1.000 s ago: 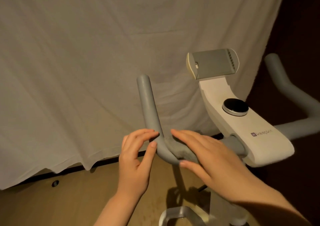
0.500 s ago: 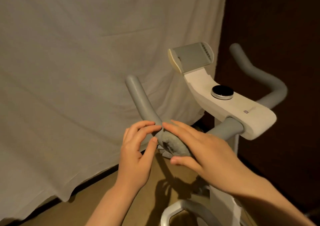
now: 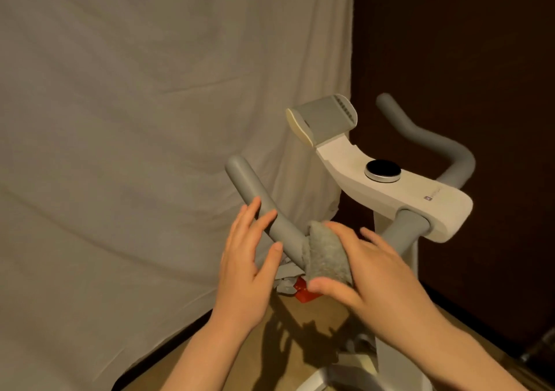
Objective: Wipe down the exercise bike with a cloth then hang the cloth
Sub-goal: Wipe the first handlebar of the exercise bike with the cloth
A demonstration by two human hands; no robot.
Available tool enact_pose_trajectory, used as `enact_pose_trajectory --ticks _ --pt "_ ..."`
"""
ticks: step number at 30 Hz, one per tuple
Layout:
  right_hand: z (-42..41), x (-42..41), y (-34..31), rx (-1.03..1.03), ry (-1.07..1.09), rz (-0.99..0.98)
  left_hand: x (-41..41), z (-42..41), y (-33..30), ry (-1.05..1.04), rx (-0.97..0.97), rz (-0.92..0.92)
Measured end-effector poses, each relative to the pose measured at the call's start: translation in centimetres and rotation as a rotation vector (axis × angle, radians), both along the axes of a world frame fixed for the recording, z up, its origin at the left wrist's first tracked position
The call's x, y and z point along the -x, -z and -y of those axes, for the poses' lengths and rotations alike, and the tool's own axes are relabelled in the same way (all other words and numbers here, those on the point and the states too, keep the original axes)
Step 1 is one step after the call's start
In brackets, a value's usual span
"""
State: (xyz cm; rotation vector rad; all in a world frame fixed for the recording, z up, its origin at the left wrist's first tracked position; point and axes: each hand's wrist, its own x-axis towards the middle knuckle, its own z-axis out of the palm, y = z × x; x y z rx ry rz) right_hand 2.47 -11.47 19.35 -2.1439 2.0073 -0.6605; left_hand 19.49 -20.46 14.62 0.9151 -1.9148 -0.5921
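the fuzzy grey cloth [image 3: 326, 257] is draped over the bend of the smooth grey tubular left handlebar [image 3: 264, 213] of the white exercise bike [image 3: 399, 192], and the right hand [image 3: 369, 270] holds it there, thumb under one side and fingers [image 3: 339, 229] over the top. the left hand [image 3: 246, 258] rests against the bar higher up with its fingers [image 3: 255, 221] fairly straight and spread, gripping nothing.

from where i stand the likely trouble is the cloth slipping. the bar looks like smooth foam or rubber, round and sloping, so a loose drape could slide down the bend or fall to the tan floor [image 3: 186, 357] once the right hand lets go. if it hangs more to one side, its own weight would probably pull it off. the bunched part under the thumb may also unfold and leave the hang lopsided.

the cloth looks thick and nubbly, like terry or microfibre, soft and easily folded. the console is matte white plastic with a round black dial [image 3: 383, 170] ringed in metal, and a grey ribbed holder [image 3: 322, 119] stands above it. behind hangs a creased pale fabric sheet [image 3: 135, 120]. small red and grey things lie on the floor under the bar; i cannot tell what they are.
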Motion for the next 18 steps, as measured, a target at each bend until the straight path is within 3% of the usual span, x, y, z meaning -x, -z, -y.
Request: enact_pose_trajectory --ticks 5,11,14,18 --pt "2.6 -1.1 -0.3 -0.054 0.028 0.014 0.0 -0.1 0.4 0.047 -0.056 -0.046" --pt "4.8 -2.3 -1.4 -0.182 0.025 -0.101 -0.1 0.1 0.3 0.043 -0.071 -0.130" --pt "6.6 -3.0 -1.5 -0.224 0.039 0.032 -0.1 -0.2 0.1 -0.001 -0.099 -0.234" --pt "6.2 -2.4 -1.7 -0.257 -0.011 0.024 -0.4 0.4 -0.7 -0.065 -0.124 -0.291"
